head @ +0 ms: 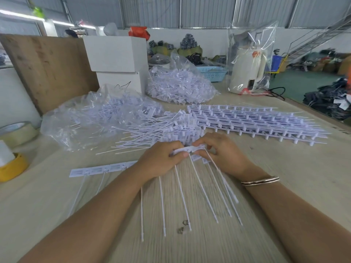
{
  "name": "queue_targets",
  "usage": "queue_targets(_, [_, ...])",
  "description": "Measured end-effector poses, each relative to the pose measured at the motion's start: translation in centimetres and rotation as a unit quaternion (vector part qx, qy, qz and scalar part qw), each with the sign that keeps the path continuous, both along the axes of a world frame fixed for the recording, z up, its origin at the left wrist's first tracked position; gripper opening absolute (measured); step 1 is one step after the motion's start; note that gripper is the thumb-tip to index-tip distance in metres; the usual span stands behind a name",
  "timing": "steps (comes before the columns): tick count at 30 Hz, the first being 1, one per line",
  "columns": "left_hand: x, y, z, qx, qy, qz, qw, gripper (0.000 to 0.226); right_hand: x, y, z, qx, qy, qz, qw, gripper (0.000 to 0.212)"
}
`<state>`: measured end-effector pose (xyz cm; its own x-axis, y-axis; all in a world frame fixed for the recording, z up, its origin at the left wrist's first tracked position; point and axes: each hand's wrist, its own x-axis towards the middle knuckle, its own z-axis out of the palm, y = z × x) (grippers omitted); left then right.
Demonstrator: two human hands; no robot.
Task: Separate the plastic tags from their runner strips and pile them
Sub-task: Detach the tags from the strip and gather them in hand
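Head: both hands [191, 154] on tag strip [187, 149].

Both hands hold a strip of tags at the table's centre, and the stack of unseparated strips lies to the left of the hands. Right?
Not quite. In the head view the stack of strips lies to the right, beyond the hands. The left hand and right hand do hold the strip of tags.
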<state>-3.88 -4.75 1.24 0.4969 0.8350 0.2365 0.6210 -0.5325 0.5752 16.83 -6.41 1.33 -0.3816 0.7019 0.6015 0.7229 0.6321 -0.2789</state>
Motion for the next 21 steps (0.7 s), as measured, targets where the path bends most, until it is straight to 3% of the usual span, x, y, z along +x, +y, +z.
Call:
queue_targets(8, [-0.13,0.13,0.01,-0.016,-0.037,-0.038,0.998,0.020,-0.11,-0.12,-0.14,-0.068,0.056,0.016,0.996,0.014])
queue_targets(12, [-0.41,0.38,0.09,-0.023,-0.043,-0.042,0.998,0.015,0.43,0.12,-0.28,-0.069,0.150,-0.035,0.986,0.026])
queue_targets(14, [-0.66,0.47,0.14,-0.029,-0.035,-0.042,0.998,0.015,0.77,0.15,-0.15,-0.065,0.188,-0.049,0.979,0.015])
queue_targets(18, [-0.71,0.62,-0.24,0.003,0.033,-0.008,0.999,0.014,0.84,0.09,-0.04,-0.097,0.170,-0.005,0.981,0.024])
queue_targets(21, [-0.49,0.46,-0.28,0.018,0.036,0.008,0.999,0.014,0.81,0.16,-0.08,-0.137,0.146,0.015,0.980,0.028])
